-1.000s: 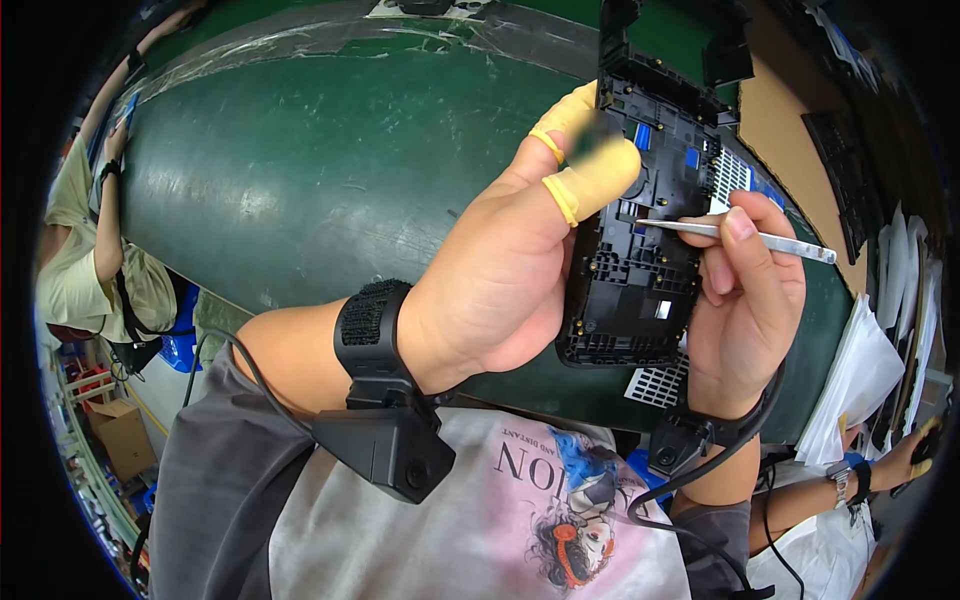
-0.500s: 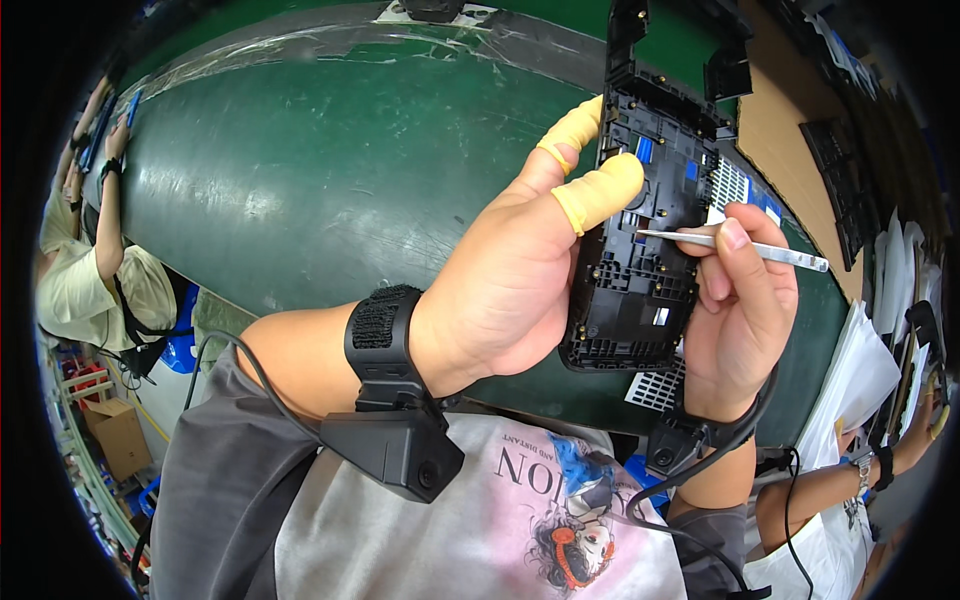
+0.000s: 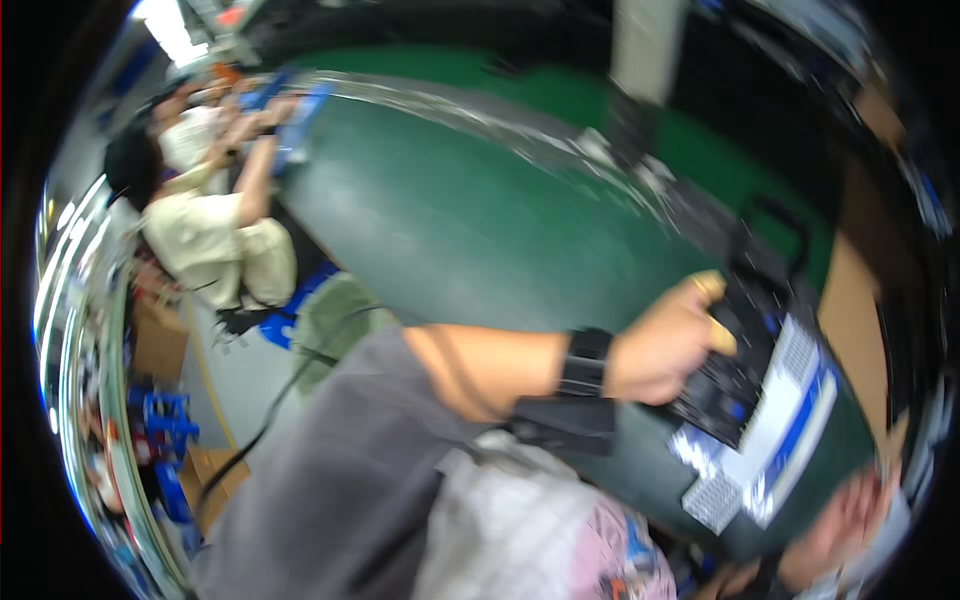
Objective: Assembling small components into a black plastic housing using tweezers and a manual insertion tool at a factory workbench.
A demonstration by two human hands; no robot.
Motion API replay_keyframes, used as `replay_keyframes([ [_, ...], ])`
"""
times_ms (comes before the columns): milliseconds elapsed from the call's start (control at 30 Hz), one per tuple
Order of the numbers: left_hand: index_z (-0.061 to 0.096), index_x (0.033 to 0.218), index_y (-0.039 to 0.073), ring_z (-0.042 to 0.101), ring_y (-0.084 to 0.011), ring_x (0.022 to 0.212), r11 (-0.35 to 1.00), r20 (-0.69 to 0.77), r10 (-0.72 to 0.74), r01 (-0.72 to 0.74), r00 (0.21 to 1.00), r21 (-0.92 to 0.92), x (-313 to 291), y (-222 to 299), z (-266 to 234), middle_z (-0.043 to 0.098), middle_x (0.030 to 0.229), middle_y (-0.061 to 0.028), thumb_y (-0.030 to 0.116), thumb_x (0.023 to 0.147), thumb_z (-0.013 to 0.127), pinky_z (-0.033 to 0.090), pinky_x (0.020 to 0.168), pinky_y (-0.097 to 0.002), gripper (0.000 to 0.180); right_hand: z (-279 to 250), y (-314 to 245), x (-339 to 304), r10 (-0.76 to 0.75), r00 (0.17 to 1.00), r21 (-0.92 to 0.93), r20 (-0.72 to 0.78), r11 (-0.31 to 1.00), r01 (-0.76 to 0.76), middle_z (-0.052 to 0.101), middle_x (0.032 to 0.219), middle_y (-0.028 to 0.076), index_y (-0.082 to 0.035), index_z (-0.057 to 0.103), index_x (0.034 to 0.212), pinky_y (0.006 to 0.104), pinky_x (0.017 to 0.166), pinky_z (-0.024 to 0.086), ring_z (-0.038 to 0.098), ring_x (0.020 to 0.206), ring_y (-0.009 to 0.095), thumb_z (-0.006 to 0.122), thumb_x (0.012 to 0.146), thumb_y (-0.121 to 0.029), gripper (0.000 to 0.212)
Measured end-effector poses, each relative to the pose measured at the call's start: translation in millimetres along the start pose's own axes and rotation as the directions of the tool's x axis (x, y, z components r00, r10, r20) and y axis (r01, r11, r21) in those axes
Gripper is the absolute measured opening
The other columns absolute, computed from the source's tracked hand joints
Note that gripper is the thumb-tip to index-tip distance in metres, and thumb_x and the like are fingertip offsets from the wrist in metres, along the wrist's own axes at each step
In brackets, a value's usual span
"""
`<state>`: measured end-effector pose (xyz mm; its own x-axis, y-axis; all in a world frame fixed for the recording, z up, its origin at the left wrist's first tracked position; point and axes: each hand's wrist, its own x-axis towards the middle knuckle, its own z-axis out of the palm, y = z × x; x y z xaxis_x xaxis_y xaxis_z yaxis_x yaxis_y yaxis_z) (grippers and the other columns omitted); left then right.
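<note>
Smeared by motion, a black plastic housing point(image 3: 728, 390) with small blue spots is held tilted over the green table. My left hand point(image 3: 665, 345), with yellow finger cots on thumb and finger, grips it by its left side. At the lower right, my right hand point(image 3: 845, 520) is apart from the housing, near the table's right edge. Its fingers are too blurred to make out, and no tweezers can be told in it. Beside and below the housing lie sheets with white, blue and silver parts point(image 3: 785, 425) on the table.
The green table point(image 3: 440, 215) stretches to the far left, with clear tape along its far edge. A grey post point(image 3: 648, 50) rises behind it. Cardboard point(image 3: 855, 310) stands at the right. A co-worker in a pale top point(image 3: 205, 230) sits at the far left.
The view has swung left and blurred. My right hand has left the housing and moved to the lower right; the tweezers no longer show. My left hand still holds the housing.
</note>
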<state>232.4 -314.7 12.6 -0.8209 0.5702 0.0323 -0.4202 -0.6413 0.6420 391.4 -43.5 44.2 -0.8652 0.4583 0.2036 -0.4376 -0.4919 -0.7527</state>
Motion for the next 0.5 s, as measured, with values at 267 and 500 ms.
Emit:
replay_keyframes([
  [267, 0.046, 0.097, -0.003, 0.054, -0.0286, 0.088, 0.696, -0.522, 0.543, -0.006, 0.658, 0.718, 216, 20, -26, 0.053, 0.093, -0.018, 0.011, 0.062, 0.064, 0.047, 0.07, -0.0369, 0.042, -159, -86, 183, 0.575, 0.684, -0.639, 0.448, 0.742, -0.206, 0.05, 0.084, 0.01, -0.009, 0.04, 0.119, 0.0232, 0.058, 0.044, 0.05, 0.066, 0.014, 0.036, 0.078, -0.004, 0.041],
  [500, 0.059, 0.088, 0.001, 0.052, -0.0309, 0.093, -0.129, 0.325, 0.616, -0.315, 0.717, 0.94, 233, -31, -6, 0.057, 0.093, -0.019, 0.007, 0.054, 0.059, 0.042, 0.083, -0.0373, 0.035, -31, 56, -62, -0.122, 0.918, -0.103, -0.378, 0.991, 0.09, 0.055, 0.07, 0.013, 0.007, 0.047, 0.093, 0.0205, 0.044, 0.041, 0.048, 0.051, 0.01, 0.047, 0.075, 0.005, 0.018],
])
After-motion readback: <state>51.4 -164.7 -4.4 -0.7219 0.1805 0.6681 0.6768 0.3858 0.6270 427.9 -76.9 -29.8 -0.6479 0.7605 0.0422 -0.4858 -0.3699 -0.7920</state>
